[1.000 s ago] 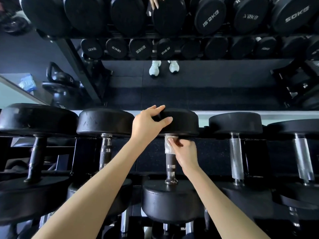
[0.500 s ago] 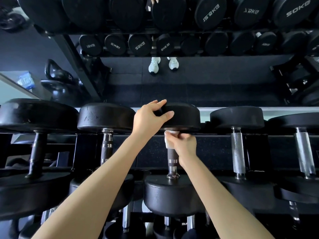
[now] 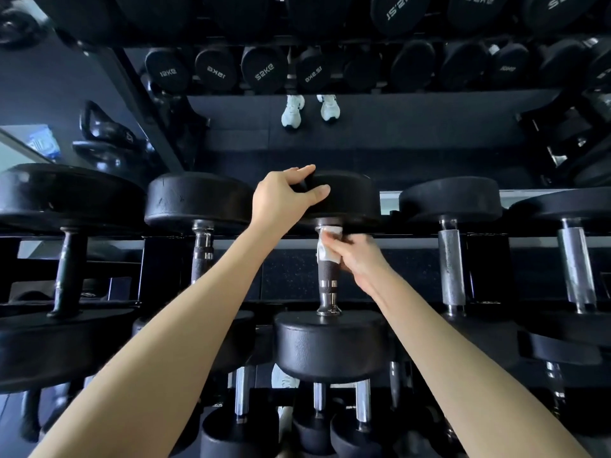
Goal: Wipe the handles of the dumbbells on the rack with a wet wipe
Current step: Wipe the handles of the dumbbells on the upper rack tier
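We are looking at a gym's free-weights corner: black rubber-headed dumbbells [image 3: 325,269] are lining a dark rack [image 3: 185,246], kettlebells [image 3: 105,133] are sitting by a mirror [image 3: 413,133] (reflecting kilogram-marked weights), and dark matting is covering the floor.

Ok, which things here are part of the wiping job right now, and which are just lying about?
In the job:
- wet wipe, pressed round the top of the handle
- right hand, gripping the wipe
- left hand, steadying the far head of that dumbbell
- neighbouring dumbbell handles, likely next

Lying about:
- kettlebells, far left
- blue packet beside them
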A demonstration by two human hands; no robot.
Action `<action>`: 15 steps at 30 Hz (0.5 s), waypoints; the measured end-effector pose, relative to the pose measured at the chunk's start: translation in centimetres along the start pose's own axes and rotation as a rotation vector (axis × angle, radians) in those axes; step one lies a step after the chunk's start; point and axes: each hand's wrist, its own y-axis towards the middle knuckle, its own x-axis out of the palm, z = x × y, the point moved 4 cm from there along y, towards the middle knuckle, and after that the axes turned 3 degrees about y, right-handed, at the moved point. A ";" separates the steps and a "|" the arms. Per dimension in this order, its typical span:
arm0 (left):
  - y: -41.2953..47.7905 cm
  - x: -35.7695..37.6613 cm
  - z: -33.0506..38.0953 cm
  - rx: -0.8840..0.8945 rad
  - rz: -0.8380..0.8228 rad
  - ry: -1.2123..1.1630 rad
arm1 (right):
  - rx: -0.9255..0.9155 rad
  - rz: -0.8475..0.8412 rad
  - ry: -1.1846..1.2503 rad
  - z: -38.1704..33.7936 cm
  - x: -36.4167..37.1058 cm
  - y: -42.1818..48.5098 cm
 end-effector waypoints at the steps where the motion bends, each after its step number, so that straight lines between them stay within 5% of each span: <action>1: 0.0 0.0 0.0 0.000 0.000 -0.004 | -0.084 0.081 -0.165 -0.3 0.0 -0.3; 4: -0.1 0.0 0.1 0.001 -0.002 -0.008 | -0.186 0.143 -0.425 -0.3 0.0 -1.2; 15: -0.1 0.0 0.1 0.017 -0.017 -0.003 | 0.085 -0.208 -0.641 3.6 -1.3 -3.5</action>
